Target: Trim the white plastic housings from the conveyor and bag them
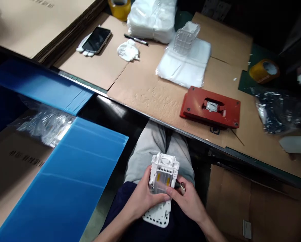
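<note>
Both my hands are low in the view, over my lap. My left hand [140, 198] grips the left side of a white moulded plastic housing [163, 169] with yellow strips behind a clear panel. My right hand [188, 203] lies across the housing's lower right side, with its fingers over the clear panel. A small black-and-brass tool [182, 187] sticks out beside my right thumb, partly hidden, and its exact kind is hard to tell. The housing's perforated white lower end [156, 218] reaches below my hands.
Ahead, a cardboard-covered table edge [150, 117] runs across the view. On it are a red fixture [211, 107], a phone [97, 39], white film bags [184, 64] and tape rolls [264, 70]. Blue sheets [64, 181] lie left, and a cardboard box [251, 205] stands right.
</note>
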The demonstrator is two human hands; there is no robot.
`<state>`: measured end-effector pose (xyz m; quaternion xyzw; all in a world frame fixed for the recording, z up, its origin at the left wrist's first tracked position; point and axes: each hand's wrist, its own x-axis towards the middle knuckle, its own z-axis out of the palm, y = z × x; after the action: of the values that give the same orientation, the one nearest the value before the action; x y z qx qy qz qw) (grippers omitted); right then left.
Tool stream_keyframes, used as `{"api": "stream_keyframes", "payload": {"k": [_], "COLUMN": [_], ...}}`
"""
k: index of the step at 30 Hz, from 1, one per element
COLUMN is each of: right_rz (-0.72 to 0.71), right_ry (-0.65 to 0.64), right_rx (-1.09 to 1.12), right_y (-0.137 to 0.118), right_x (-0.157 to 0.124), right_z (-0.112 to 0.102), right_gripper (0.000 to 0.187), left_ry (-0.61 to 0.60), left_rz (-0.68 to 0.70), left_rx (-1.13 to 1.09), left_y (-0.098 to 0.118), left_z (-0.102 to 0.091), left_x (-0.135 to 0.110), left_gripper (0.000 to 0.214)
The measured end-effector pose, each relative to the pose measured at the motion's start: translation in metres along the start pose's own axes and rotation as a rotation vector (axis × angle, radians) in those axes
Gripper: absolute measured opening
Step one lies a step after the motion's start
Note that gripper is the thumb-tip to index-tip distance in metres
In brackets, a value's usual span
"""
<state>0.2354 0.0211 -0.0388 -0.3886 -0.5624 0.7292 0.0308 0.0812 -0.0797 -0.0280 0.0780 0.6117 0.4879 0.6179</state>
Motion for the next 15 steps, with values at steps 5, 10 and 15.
{"api": "stream_keyframes", "payload": {"k": [5,10,15], "right_rz": [-0.285,-0.459,-0.509], "right_ry": [0.136,0.823,0.760], "right_rx": [-0.314,-0.704,-0.889], "right_y": [-0.037,-0.061,-0.051], "right_x": [0.014,0.033,0.070], "right_z": [-0.050,-0.151,-0.199], "right_gripper": [0.024,0.027,0.026], "left_ry": [-0.045,0.043,-0.038], "left_rz": [-0.198,-0.182,-0.123], "left_rx": [-0.335,-0.322,-0.369], "left_y": [0.021,0.054,0.075], "left_z": [-0.009,-0.014,-0.002], "left_x": [0.017,0.038,0.062], "left_gripper": [0.073,0.081,0.067]}}
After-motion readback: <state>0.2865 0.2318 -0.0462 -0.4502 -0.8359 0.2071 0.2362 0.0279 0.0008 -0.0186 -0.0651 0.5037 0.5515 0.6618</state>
